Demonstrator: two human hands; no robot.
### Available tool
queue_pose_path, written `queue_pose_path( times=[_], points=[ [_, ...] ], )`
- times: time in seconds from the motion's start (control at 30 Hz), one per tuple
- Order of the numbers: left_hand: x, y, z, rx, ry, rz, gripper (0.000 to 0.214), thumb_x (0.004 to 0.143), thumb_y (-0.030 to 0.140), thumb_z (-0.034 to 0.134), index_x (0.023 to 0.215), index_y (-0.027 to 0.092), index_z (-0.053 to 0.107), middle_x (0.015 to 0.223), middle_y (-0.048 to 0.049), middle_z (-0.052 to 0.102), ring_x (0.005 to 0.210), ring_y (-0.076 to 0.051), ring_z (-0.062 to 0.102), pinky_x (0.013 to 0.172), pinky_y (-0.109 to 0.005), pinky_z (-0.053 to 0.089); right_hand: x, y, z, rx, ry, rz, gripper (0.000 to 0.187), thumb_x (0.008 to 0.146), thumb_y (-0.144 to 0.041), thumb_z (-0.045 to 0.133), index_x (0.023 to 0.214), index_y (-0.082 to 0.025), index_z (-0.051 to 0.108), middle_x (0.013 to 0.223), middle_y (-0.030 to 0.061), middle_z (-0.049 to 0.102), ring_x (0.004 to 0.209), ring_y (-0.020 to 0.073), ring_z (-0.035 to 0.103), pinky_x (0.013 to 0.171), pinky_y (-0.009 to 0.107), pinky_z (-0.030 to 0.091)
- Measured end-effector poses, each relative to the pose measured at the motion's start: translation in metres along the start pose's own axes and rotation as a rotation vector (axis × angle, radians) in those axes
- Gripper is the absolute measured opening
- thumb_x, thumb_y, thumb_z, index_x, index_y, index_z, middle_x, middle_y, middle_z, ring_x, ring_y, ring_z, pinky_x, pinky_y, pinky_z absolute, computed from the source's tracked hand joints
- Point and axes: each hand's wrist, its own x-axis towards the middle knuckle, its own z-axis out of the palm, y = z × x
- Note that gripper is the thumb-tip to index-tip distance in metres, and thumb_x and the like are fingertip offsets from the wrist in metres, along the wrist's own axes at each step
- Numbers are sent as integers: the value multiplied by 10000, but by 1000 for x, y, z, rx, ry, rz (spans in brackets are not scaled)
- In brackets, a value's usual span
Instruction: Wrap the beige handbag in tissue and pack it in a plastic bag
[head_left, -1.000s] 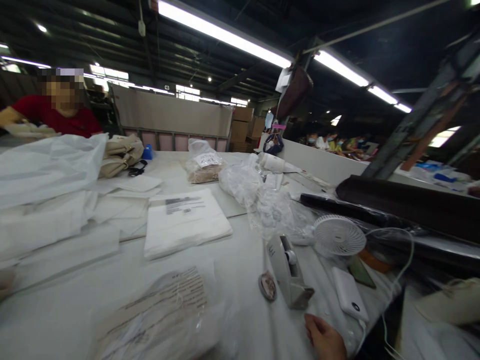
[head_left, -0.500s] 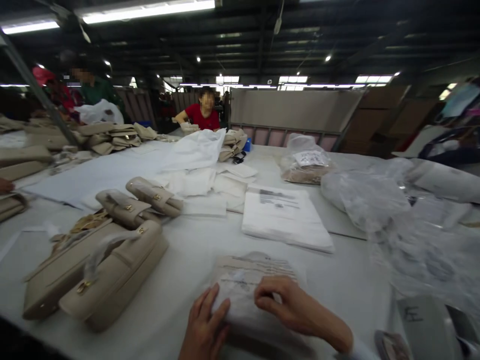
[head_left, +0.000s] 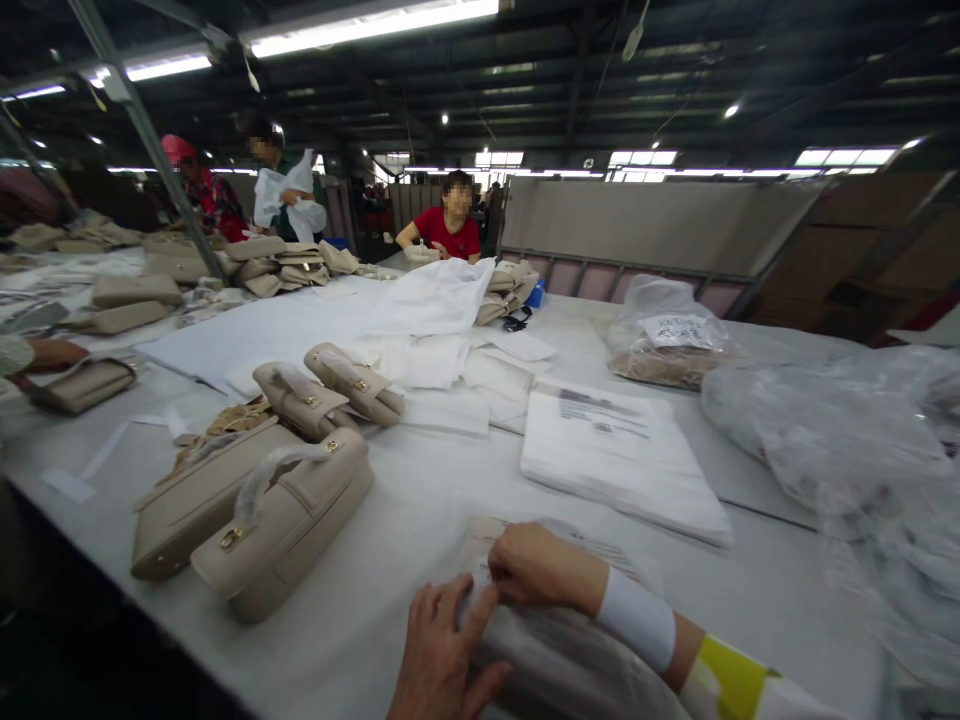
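Observation:
My left hand lies flat with fingers spread on a stack of clear plastic bags at the table's near edge. My right hand rests curled on the same stack, its fingertips pinched together at the top bag's edge. The bags show printed text near their far end. Two beige handbags lie just left of my hands, and two smaller ones sit behind them.
A white stack of labelled bags lies ahead on the white table. Crumpled clear plastic fills the right side. A person in red sits across; other workers and more beige bags are at the far left.
My view swung from the right side of the table to the left. Both hands came down onto the plastic bag stack, and the right hand now pinches its edge.

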Motion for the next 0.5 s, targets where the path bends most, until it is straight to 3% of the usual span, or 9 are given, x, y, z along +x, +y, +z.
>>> queue_pose_path(
  times=[0.1, 0.17, 0.23, 0.37, 0.43, 0.5],
  points=[
    [0, 4, 8, 37, 44, -20, 585, 834, 480, 623, 1354, 248, 489, 1229, -167, 573, 1009, -295, 598, 790, -465, 605, 3, 6, 5, 59, 39, 74, 181, 703, -319, 712, 853, -221, 732, 730, 65, 712, 721, 258, 649, 608, 300, 393],
    [-3, 3, 15, 33, 99, -28, 554, 844, 507, 600, 1321, 233, 530, 1219, -175, 569, 1018, -290, 595, 793, -439, 604, 4, 19, 11, 112, 107, 160, 447, 629, -408, 797, 1018, -226, 675, 775, 51, 707, 771, 271, 645, 629, 304, 410],
    [-6, -1, 21, 31, 137, -6, 558, 852, 522, 583, 1327, 236, 525, 1212, -170, 573, 1023, -277, 599, 802, -417, 603, 4, 41, 19, 165, 199, 268, 614, 651, -490, 781, 1153, -198, 585, 862, 70, 699, 838, 280, 635, 676, 322, 431],
    [-13, -9, 35, 27, 217, 48, 467, 905, 484, 512, 1324, 279, 529, 1196, -138, 610, 1018, -235, 627, 789, -347, 610, -3, 95, 37, 278, 299, 430, 384, 905, -427, 501, 1147, -136, 567, 1096, 152, 648, 1008, 253, 599, 852, 360, 439],
    [-17, -10, 42, -50, 267, -53, 368, 950, 398, 438, 1285, 312, 562, 1191, -112, 636, 1036, -224, 633, 812, -349, 606, -7, 112, 43, 347, 259, 429, 342, 924, -429, 483, 1045, -138, 618, 1072, 146, 656, 986, 238, 608, 871, 375, 453],
    [-22, -8, 42, -223, 284, -266, 338, 956, 286, 415, 1226, 381, 595, 1163, -51, 667, 1044, -214, 639, 860, -378, 595, -11, 119, 46, 413, 214, 377, 332, 917, -466, 524, 954, -157, 639, 970, 88, 674, 908, 209, 624, 854, 382, 481]
  ],
)
